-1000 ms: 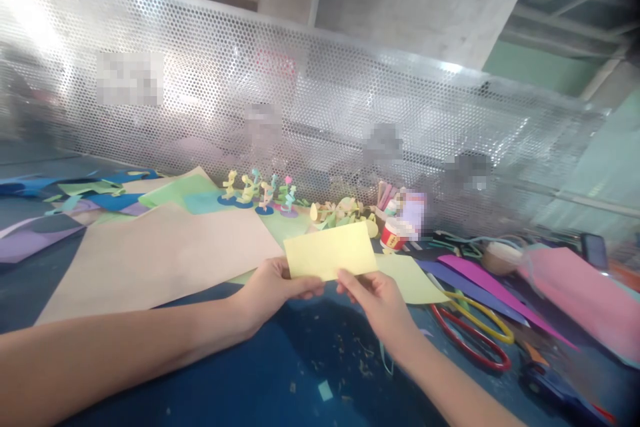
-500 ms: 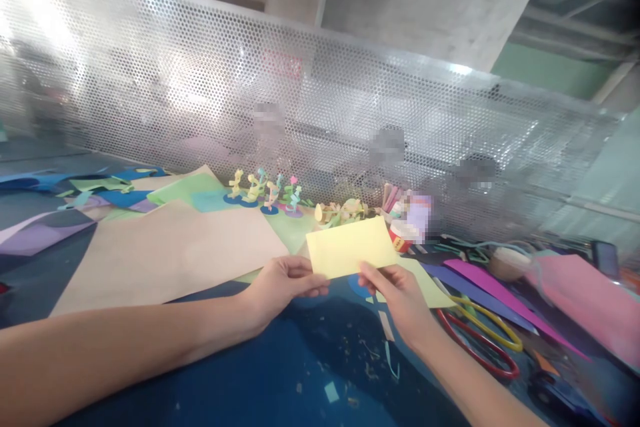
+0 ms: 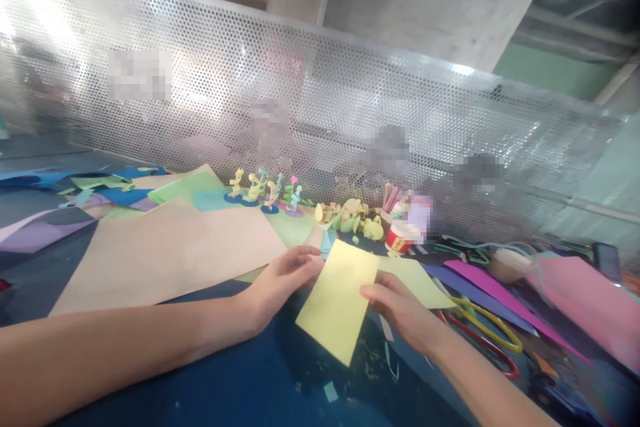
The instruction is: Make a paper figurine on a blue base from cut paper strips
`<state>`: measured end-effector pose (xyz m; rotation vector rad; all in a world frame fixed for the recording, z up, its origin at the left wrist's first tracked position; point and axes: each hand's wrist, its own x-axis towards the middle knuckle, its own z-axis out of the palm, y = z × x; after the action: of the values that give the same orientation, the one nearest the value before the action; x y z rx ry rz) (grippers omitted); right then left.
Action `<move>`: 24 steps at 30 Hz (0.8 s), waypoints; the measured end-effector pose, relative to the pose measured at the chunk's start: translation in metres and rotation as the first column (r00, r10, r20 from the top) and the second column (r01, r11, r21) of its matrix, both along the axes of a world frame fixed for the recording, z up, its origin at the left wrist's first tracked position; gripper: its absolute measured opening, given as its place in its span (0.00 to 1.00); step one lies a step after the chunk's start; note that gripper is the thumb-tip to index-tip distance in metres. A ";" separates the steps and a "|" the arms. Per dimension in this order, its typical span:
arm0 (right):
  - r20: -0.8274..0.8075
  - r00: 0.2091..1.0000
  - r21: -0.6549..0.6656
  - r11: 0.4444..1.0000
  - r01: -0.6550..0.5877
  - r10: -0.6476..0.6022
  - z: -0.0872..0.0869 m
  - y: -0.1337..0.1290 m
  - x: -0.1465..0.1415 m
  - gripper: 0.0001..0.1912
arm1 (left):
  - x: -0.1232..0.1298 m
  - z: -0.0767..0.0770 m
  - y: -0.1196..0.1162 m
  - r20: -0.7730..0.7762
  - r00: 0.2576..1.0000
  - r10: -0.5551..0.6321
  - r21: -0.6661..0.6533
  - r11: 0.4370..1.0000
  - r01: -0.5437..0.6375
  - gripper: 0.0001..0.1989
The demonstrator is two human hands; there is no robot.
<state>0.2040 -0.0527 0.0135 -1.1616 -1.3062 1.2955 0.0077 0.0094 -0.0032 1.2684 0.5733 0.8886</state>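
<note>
My right hand (image 3: 397, 303) pinches a small rectangle of pale yellow paper (image 3: 336, 307) at its right edge, thumb on the near face. The paper is tilted, its long side running down toward me, above the dark blue tabletop. At its upper left edge is my left hand (image 3: 285, 283), thumb and forefinger slightly apart, no firm grip visible. Its fingertips reach the paper's edge, and some may be hidden behind it. Beyond my right hand lies a larger yellow sheet (image 3: 417, 280).
Large beige paper (image 3: 175, 253) spreads at left. Several small paper figures (image 3: 263, 190) stand behind it. Yellow-green cut pieces (image 3: 353, 217) and a red-and-white tub (image 3: 400, 237) are further right. Yellow-handled scissors (image 3: 493, 327), red handles (image 3: 507, 361) and pink paper (image 3: 595, 307) lie at right.
The yellow rectangle has turned from lying crosswise between both hands to pointing down toward me. My left thumb has come off its lower corner; my right hand keeps its pinch.
</note>
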 end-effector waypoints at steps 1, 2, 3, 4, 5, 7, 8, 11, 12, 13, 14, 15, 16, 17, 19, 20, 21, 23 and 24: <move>0.031 0.999 0.001 0.999 -0.033 0.033 0.002 -0.002 -0.004 0.05 | 0.000 0.000 0.000 -0.023 0.999 -0.022 0.027 0.999 0.023 0.16; 0.052 0.997 0.004 0.999 -0.051 0.050 0.003 -0.004 -0.007 0.06 | 0.000 -0.001 0.000 -0.035 0.998 -0.049 0.043 0.998 0.050 0.17; 0.066 0.996 0.008 0.998 -0.058 0.058 0.004 -0.004 -0.010 0.06 | 0.000 -0.001 0.000 -0.036 0.997 -0.073 0.047 0.996 0.074 0.18; 0.066 0.996 0.014 0.998 -0.058 0.057 0.004 -0.005 -0.011 0.08 | 0.000 -0.002 0.001 -0.030 0.995 -0.095 0.039 0.995 0.096 0.18; 0.045 0.998 0.023 0.998 -0.053 0.052 0.004 -0.004 -0.012 0.10 | 0.000 -0.002 0.001 -0.021 0.994 -0.110 0.025 0.994 0.111 0.19; -0.046 0.998 0.025 0.999 -0.039 0.040 0.001 -0.002 -0.011 0.18 | 0.000 -0.003 0.003 -0.002 0.993 -0.114 0.004 0.993 0.114 0.18; -0.099 0.995 0.014 1.000 -0.026 0.027 -0.001 -0.001 -0.011 0.21 | 0.000 -0.003 0.003 0.006 0.993 -0.116 -0.002 0.993 0.116 0.18; -0.138 0.988 -0.026 0.998 0.059 -0.062 -0.005 0.002 -0.011 0.19 | 0.000 -0.005 0.004 0.023 0.991 -0.134 -0.005 0.991 0.134 0.15; -0.112 0.989 -0.026 0.995 0.097 -0.099 -0.005 0.002 -0.011 0.15 | 0.000 -0.005 0.004 0.026 0.990 -0.136 -0.004 0.991 0.137 0.14; -0.085 0.988 -0.026 0.992 0.125 -0.126 -0.004 0.002 -0.013 0.14 | 0.000 -0.006 0.004 0.027 0.990 -0.139 -0.004 0.990 0.139 0.13; -0.067 0.989 -0.030 0.991 0.134 -0.135 -0.004 0.001 -0.014 0.15 | 0.000 -0.006 0.004 0.028 0.990 -0.142 -0.007 0.990 0.142 0.12; -0.063 0.990 -0.043 0.992 0.121 -0.123 -0.003 0.000 -0.016 0.17 | 0.000 -0.006 0.003 0.029 0.989 -0.147 -0.014 0.989 0.147 0.12; -0.073 0.993 -0.060 0.994 0.091 -0.095 -0.002 -0.001 -0.018 0.19 | 0.000 -0.006 0.003 0.033 0.988 -0.153 -0.021 0.988 0.154 0.12; -0.091 0.994 -0.079 0.995 0.053 -0.060 -0.001 -0.002 -0.020 0.20 | 0.000 -0.006 0.003 0.040 0.987 -0.158 -0.026 0.987 0.159 0.12; -0.122 0.993 -0.104 0.994 -0.016 0.003 -0.001 -0.004 -0.021 0.21 | 0.000 -0.005 0.002 0.054 0.986 -0.159 -0.026 0.987 0.160 0.12; -0.127 0.992 -0.111 0.993 -0.036 0.022 -0.001 -0.005 -0.021 0.21 | 0.000 -0.004 0.002 0.059 0.986 -0.154 -0.023 0.987 0.156 0.12; -0.125 0.992 -0.118 0.992 -0.046 0.032 -0.001 -0.005 -0.020 0.21 | 0.000 -0.003 0.001 0.062 0.987 -0.147 -0.021 0.989 0.148 0.12; -0.102 0.994 -0.124 0.992 -0.040 0.028 -0.001 -0.003 -0.016 0.20 | -0.001 -0.002 0.001 0.064 0.990 -0.128 -0.021 0.991 0.130 0.12; -0.085 0.996 -0.123 0.992 -0.027 0.016 -0.001 -0.002 -0.013 0.19 | -0.001 -0.002 0.000 0.067 0.990 -0.123 -0.024 0.992 0.125 0.12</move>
<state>0.1905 -0.0550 0.0121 -1.1679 -1.1938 1.4433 0.0065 0.0098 -0.0049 1.2314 0.4493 0.8124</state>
